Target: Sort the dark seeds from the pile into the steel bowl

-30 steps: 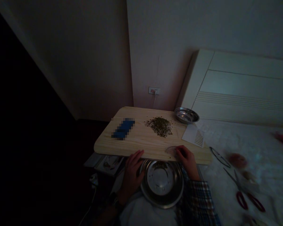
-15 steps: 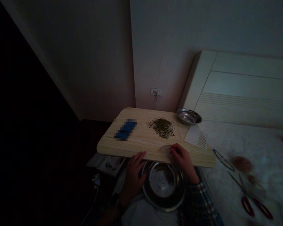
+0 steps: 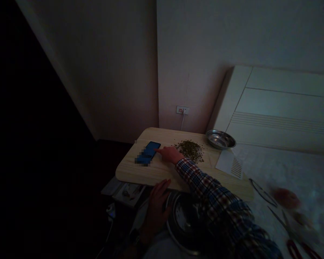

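- Your phone (image 3: 149, 152) lies face up on the surface (image 3: 132, 172), inward from its left edge, roughly midway between the far and near edges.
- Your right hand (image 3: 170, 154) points its index finger at the phone's right side; contact isn't clear. The other fingers look curled, and you cannot tell whether they hold anything.
- Your left hand (image 3: 158, 203) spreads its thumb wide from nearly straight fingers at the near edge, beside the steel basin (image 3: 185, 214).
- Expect the phone to be light, stiff, smooth enough to slip and fragile if dropped; its long sides should give the best hold.
- Small dark grains (image 3: 190, 148) lie right of it, toward the far edge; they probably roll easily.
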Demonstrator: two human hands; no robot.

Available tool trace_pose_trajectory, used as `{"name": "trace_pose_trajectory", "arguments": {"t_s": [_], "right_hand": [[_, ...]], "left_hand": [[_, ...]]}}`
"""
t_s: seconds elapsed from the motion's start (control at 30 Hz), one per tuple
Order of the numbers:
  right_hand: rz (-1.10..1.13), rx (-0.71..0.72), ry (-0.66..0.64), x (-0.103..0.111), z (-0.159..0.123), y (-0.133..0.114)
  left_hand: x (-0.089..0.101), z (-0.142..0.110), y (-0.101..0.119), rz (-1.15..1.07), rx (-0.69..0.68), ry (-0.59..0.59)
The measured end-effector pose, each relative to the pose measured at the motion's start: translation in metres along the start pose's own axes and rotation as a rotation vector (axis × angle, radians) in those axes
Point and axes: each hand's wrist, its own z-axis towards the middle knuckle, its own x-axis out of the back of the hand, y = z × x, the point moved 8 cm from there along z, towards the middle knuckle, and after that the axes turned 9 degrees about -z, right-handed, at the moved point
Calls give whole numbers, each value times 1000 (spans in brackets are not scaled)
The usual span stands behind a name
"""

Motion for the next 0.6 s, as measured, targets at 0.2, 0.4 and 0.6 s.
{"name": "trace_pose_trajectory", "arguments": {"t_s": [0.2,0.4,0.6], "right_hand": [[-50,17,-50,-16,-13,7],[-11,8,-36,-23,-41,19],[81,-32,-19,-27,-52,38]], "left_hand": [[0,-1,1,-5,-5,-1],[1,-1,0,16,-12,26],[0,0,1,24,-15,2]]}}
